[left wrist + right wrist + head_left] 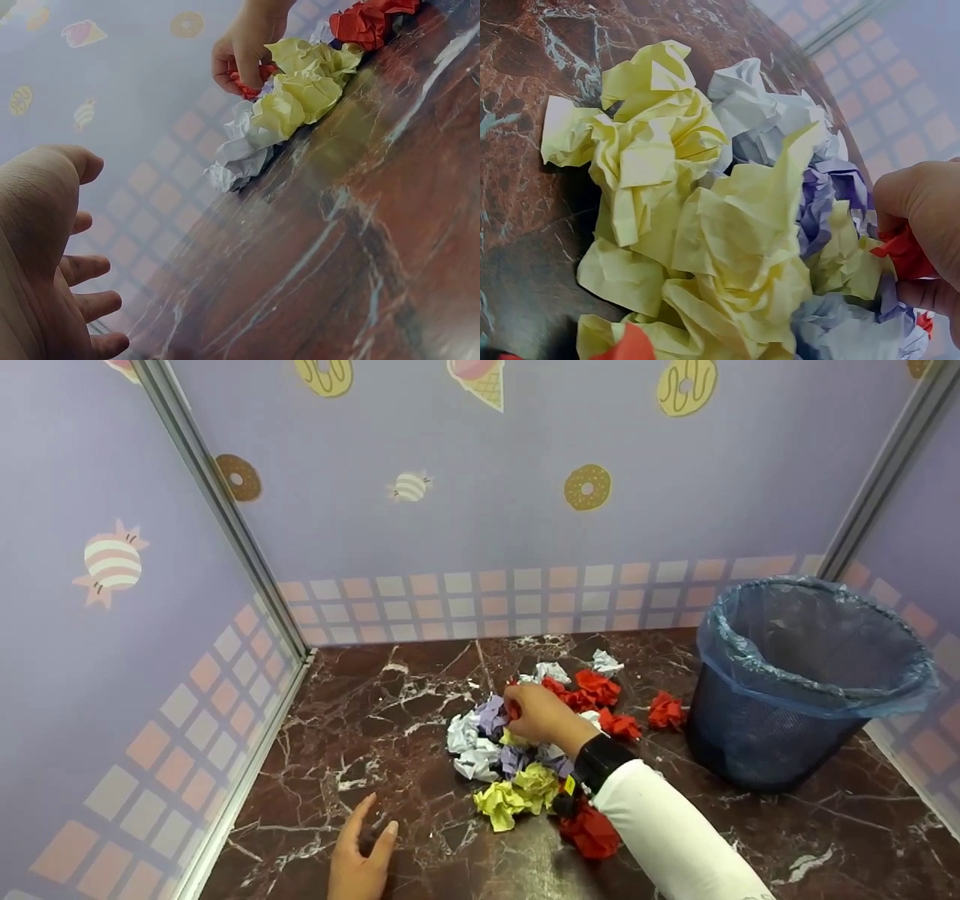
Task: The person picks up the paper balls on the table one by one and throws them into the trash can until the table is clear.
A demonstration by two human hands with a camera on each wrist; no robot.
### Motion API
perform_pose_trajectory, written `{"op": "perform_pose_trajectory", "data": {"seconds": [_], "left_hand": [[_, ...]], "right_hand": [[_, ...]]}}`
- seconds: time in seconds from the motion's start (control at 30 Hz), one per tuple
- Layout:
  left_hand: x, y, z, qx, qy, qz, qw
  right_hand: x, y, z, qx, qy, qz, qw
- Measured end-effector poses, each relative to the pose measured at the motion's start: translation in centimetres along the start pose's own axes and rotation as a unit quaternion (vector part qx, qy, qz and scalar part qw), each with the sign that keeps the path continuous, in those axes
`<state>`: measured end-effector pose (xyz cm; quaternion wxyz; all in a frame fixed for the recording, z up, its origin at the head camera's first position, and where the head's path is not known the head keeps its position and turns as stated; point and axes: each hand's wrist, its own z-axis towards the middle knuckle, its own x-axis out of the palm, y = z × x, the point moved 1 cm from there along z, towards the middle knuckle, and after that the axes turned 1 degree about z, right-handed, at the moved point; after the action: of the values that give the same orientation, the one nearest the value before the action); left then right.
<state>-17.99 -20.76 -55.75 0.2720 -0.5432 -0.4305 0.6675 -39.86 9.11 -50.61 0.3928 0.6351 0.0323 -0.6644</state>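
Note:
My right hand (pixel 536 712) reaches into a pile of crumpled paper balls and pinches a red paper ball (pixel 909 253) between thumb and fingers. Around it lie yellow paper balls (pixel 501 804), white paper balls (pixel 477 760) and purple paper balls (pixel 513 761). The yellow ones fill much of the right wrist view, nearest the camera. My left hand (pixel 360 851) hovers at the front left of the pile with thumb and fingers spread, holding nothing. In the left wrist view its fingers (pixel 97 304) show apart from the paper.
A dark mesh bin (pixel 757 742) with a blue plastic liner (pixel 720 660) stands at the right. More red balls (pixel 666 711) lie between pile and bin, another red ball (pixel 591 831) under the right forearm. Patterned panels (pixel 480 532) enclose the marbled surface (pixel 420 855) at back and sides.

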Motion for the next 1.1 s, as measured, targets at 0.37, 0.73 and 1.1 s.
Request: {"op": "perform_pose_trajectory", "data": {"seconds": [0.37,0.73,1.1], "left_hand": [[-0.8,-1.9,1.3,0.035,0.016,0.02,0.9991],[-1.4,-6.2,4.1,0.148,0.01,0.063,0.9869],[-0.2,-10.0,5.2,0.199,0.018,0.085,0.9761]], "right_hand": [[-3.1,1.4,0.1,-0.043,0.018,0.008,0.999],[-7.2,2.5,0.3,-0.064,0.032,0.0,0.997],[-9.7,3.3,0.2,-0.042,0.067,0.021,0.997]]}}
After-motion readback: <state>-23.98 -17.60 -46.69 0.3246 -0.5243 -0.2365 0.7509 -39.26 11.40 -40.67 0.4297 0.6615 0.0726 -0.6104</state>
